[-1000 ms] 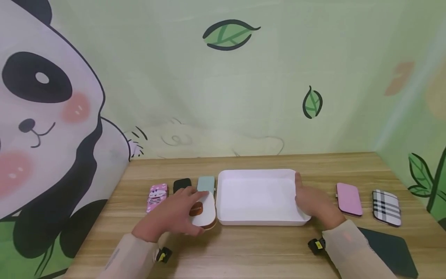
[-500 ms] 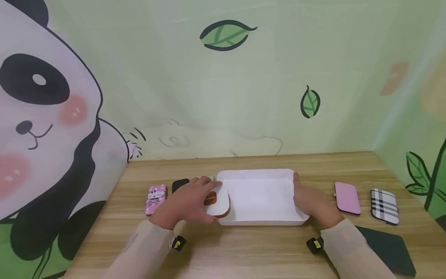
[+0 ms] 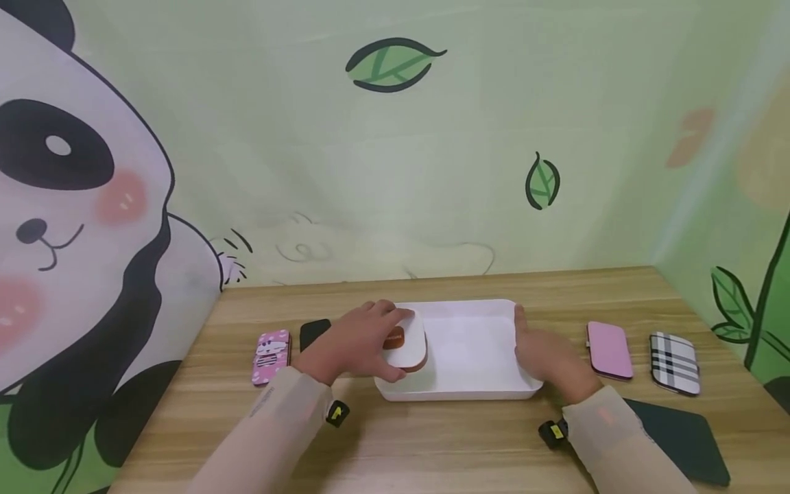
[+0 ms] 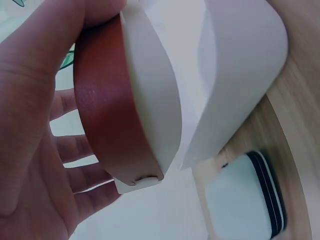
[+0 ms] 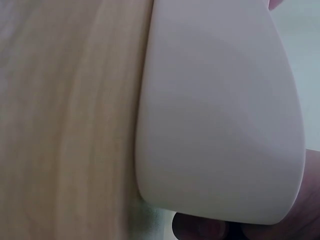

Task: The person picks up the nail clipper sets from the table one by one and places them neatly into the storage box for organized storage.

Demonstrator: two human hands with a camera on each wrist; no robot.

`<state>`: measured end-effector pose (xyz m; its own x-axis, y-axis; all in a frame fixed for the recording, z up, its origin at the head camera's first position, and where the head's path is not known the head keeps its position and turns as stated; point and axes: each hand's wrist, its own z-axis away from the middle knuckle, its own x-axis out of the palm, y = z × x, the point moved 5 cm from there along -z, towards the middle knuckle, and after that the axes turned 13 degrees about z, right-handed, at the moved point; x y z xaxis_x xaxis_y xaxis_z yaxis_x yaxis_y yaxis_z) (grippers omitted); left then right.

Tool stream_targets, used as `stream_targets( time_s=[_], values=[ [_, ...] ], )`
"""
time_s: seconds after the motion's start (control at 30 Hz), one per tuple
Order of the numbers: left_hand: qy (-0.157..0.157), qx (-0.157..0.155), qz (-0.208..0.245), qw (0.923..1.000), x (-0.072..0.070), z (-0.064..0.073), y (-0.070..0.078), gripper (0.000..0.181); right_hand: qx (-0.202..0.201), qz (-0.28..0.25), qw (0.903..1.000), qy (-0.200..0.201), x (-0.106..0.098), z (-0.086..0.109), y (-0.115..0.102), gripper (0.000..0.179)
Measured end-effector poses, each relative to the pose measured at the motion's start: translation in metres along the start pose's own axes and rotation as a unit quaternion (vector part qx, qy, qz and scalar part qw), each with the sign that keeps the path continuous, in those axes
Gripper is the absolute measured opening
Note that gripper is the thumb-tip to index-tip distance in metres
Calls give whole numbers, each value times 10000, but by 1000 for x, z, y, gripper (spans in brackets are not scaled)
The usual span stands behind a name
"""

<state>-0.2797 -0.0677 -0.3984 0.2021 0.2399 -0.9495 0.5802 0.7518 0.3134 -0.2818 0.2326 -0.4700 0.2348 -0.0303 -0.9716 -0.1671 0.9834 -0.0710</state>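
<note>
My left hand holds a small rounded white case with a brown label, thumb on the near side and fingers on the far side. In the left wrist view, the case's brown side band shows between thumb and fingers. The case is over the left end of a shallow white tray, hiding part of that rim. At the tray's right end, my right hand grips the wall. The right wrist view shows the tray's outer wall close up, with part of the hand against its edge.
Left of the tray lie a pink patterned case and a partly covered black case. A pale blue case appears in the left wrist view. On the right are a pink case, a plaid case and a dark flat panel.
My left hand has carried the white case rightward from beside the tray to over its left end. The right hand keeps its grip on the tray. The head view shifts slightly.
</note>
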Motion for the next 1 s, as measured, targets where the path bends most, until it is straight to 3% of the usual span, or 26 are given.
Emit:
stream_targets(
  time_s=[0.37,0.67,1.0],
  values=[
    [-83,224,-76,9997,10,-29,12,90,15,63,10000,39,-1,0,0,72],
    [-311,8,-124,9994,24,-48,9,91,5,23,10000,34,0,2,0,73],
    [-602,-285,-155,9977,34,-54,-3,88,-19,15,9999,128,3,-2,2,74]
  ],
)
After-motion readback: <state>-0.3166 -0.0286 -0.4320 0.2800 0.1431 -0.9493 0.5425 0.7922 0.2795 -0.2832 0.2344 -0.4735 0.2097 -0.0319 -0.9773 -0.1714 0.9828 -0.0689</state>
